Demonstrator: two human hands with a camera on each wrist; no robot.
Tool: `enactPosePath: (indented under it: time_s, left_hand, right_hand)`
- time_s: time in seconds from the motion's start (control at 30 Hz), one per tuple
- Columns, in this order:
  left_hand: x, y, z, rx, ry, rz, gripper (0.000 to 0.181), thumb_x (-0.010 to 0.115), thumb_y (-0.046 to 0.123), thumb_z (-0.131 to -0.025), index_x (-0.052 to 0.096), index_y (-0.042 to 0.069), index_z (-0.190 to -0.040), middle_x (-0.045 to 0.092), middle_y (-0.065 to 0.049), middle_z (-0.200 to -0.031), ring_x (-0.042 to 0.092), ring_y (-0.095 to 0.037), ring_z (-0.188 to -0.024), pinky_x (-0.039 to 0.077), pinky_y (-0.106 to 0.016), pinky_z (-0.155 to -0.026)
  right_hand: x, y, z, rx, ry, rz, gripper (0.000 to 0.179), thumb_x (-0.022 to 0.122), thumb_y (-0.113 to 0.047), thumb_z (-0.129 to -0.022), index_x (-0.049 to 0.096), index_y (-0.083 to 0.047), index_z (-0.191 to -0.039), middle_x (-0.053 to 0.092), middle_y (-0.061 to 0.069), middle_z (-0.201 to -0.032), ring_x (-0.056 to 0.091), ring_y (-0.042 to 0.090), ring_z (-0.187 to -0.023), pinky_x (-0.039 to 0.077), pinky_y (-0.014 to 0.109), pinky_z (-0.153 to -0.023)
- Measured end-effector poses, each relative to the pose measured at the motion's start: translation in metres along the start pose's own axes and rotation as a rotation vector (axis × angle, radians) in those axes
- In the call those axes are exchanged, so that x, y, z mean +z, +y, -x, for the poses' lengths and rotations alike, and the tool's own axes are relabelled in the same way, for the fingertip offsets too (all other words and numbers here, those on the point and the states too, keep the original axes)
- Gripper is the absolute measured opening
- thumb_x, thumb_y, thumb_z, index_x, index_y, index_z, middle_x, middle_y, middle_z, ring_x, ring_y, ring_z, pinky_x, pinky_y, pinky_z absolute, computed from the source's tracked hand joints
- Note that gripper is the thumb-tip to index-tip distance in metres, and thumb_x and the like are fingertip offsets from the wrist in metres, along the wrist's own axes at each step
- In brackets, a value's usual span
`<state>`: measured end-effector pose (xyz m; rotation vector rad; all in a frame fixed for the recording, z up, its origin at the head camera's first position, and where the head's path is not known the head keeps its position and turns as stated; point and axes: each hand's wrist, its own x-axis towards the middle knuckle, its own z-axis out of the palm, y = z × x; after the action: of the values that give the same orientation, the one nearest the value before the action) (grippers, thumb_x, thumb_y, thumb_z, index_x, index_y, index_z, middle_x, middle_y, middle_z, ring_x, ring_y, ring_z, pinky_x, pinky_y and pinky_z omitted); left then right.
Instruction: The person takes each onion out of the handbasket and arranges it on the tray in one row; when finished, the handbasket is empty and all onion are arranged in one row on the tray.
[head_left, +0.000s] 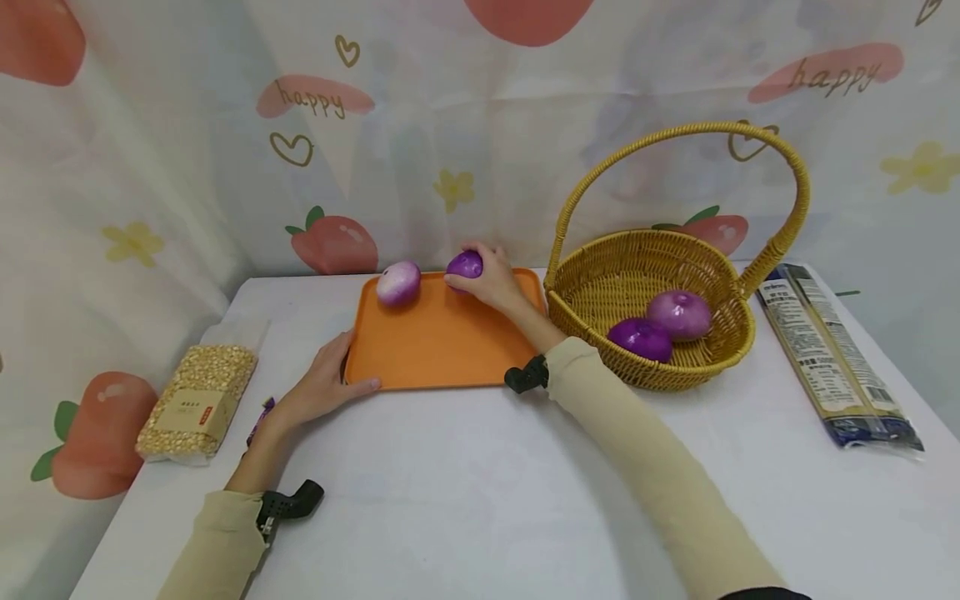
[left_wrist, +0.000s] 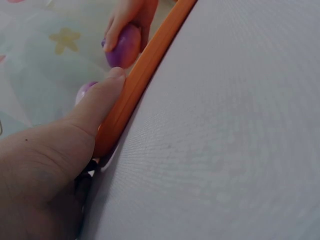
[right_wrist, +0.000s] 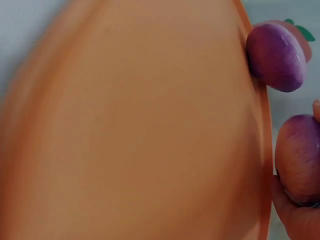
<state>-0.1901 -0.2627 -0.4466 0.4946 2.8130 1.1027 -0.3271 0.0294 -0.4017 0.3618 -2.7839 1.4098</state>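
Observation:
My right hand [head_left: 492, 279] grips a purple onion [head_left: 465, 265] at the back of the orange tray [head_left: 442, 350], thumb and fingers on either side of it. To its left, a paler purple-and-white onion [head_left: 400, 284] rests at the tray's back left corner. At the front left corner, my left hand [head_left: 322, 385] touches the tray, its thumb stretched along the front rim and its fingers along the left side. The left wrist view shows this thumb [left_wrist: 97, 100] lying straight at the rim.
Right of the tray stands a yellow wicker basket [head_left: 585, 292] with a tall handle, holding a dark purple onion [head_left: 641, 339] and a lighter one [head_left: 678, 315]. A bag of yellow grains [head_left: 198, 400] lies at the left, a long flat package [head_left: 836, 358] at the right. A printed curtain hangs behind.

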Motion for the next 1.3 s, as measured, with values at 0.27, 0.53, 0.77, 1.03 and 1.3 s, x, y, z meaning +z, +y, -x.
enactPosePath:
  time_s: [0.27,0.53,0.77,1.03,1.3]
  left_hand:
    - [-0.001,0.004,-0.002,-0.021,-0.012,0.005,0.101,0.075,0.038,-0.083,0.013,0.004,-0.155,0.023,-0.02,-0.159,0.018,-0.041,-0.145,0.015,-0.062,-0.118]
    - [-0.001,0.003,-0.003,-0.007,-0.006,-0.001,0.101,0.075,0.037,-0.083,0.013,0.005,-0.155,0.023,-0.019,-0.159,0.019,-0.041,-0.145,0.015,-0.062,-0.117]
    - [0.001,0.003,-0.002,0.003,-0.007,0.005,0.1,0.075,0.037,-0.083,0.014,0.005,-0.155,0.025,-0.019,-0.158,0.02,-0.04,-0.145,0.016,-0.062,-0.117]
    - [-0.003,0.004,-0.001,0.013,0.001,0.004,0.099,0.076,0.035,-0.083,0.014,0.005,-0.155,0.025,-0.019,-0.158,0.021,-0.04,-0.145,0.016,-0.062,-0.117]
    - [-0.002,0.004,0.001,0.022,0.003,0.011,0.099,0.076,0.033,-0.083,0.015,0.003,-0.155,0.026,-0.02,-0.157,0.022,-0.041,-0.144,0.016,-0.062,-0.117]
  right_hand:
    - [0.001,0.003,-0.001,0.017,-0.01,0.008,0.07,0.078,-0.04,-0.08,0.048,-0.015,-0.138,0.038,0.019,-0.139,0.049,0.037,-0.124,0.044,0.049,-0.106]
    - [0.004,0.003,-0.004,-0.004,-0.017,0.021,0.068,0.077,-0.036,-0.081,0.047,-0.014,-0.139,0.035,0.02,-0.141,0.049,0.037,-0.124,0.044,0.049,-0.106]
    - [0.003,0.001,0.001,-0.037,-0.014,0.101,0.076,0.077,-0.04,-0.08,0.042,-0.018,-0.144,0.034,0.019,-0.146,0.04,0.035,-0.131,0.043,0.047,-0.106]
    - [-0.02,-0.017,0.003,-0.139,0.029,0.116,0.072,0.072,-0.041,-0.084,0.043,-0.012,-0.143,0.038,0.017,-0.146,0.035,0.034,-0.137,0.032,0.05,-0.115]
    - [-0.038,-0.03,0.016,-0.179,-0.021,0.022,0.061,0.066,-0.034,-0.09,0.045,-0.006,-0.14,0.043,0.014,-0.146,0.039,0.031,-0.137,0.033,0.046,-0.115]
